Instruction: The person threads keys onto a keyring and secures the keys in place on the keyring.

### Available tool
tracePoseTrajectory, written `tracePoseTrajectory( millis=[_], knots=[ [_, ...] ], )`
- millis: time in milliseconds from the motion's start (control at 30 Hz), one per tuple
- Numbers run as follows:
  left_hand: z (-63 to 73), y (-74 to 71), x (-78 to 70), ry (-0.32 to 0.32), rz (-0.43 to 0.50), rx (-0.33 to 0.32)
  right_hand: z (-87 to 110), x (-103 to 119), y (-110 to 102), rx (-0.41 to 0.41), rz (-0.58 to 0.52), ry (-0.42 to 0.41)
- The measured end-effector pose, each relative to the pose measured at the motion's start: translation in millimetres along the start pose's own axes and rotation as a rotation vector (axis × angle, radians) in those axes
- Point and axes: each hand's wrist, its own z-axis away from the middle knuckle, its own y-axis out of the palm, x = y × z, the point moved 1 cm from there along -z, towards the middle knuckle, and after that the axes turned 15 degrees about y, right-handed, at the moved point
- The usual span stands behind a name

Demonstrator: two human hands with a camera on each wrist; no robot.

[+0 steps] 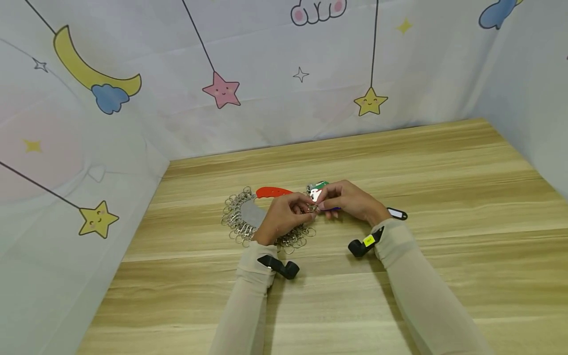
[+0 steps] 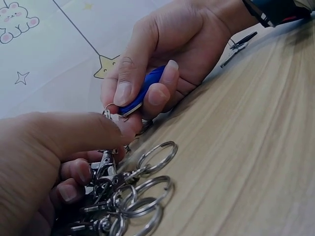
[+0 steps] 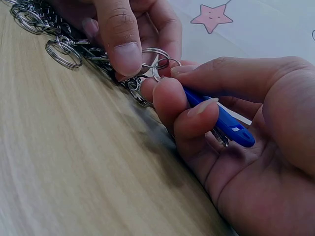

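Observation:
My left hand (image 1: 287, 213) pinches a metal split key ring (image 3: 156, 53) with a swivel clasp between thumb and fingers. Facing it, my right hand (image 1: 352, 201) holds a blue plastic key tag (image 3: 219, 115) by its end, the tag's small ring touching or hooked into the key ring; which of these I cannot tell. Under and left of my left hand, several key rings with clasps (image 1: 235, 228) fan around a flat grey piece (image 1: 251, 214). A red curved piece (image 1: 272, 192) lies behind them. The left hand hides part of the fan.
Behind the hands lies a green and white tag (image 1: 317, 190). A black key tag (image 1: 397, 213) with a white label rests beside my right wrist. The wooden table (image 1: 466, 197) meets a patterned cloth wall (image 1: 275, 118) at the back.

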Motion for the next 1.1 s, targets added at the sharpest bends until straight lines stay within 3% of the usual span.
tracePoseTrajectory(
  millis=[233, 600, 1100],
  knots=[
    [0.6, 0.3, -0.8, -0.017, -0.029, -0.001, -0.4, -1.2, 0.0, -0.006, 0.011, -0.001],
    [0.4, -0.2, -2.1, 0.017, -0.053, -0.018, -1.9, -3.3, -0.9, 0.022, 0.007, -0.020],
    [-0.1, 0.0, -1.6, 0.027, -0.017, 0.009, -0.2, -1.0, 0.1, -0.001, 0.011, 0.006]
  ],
)
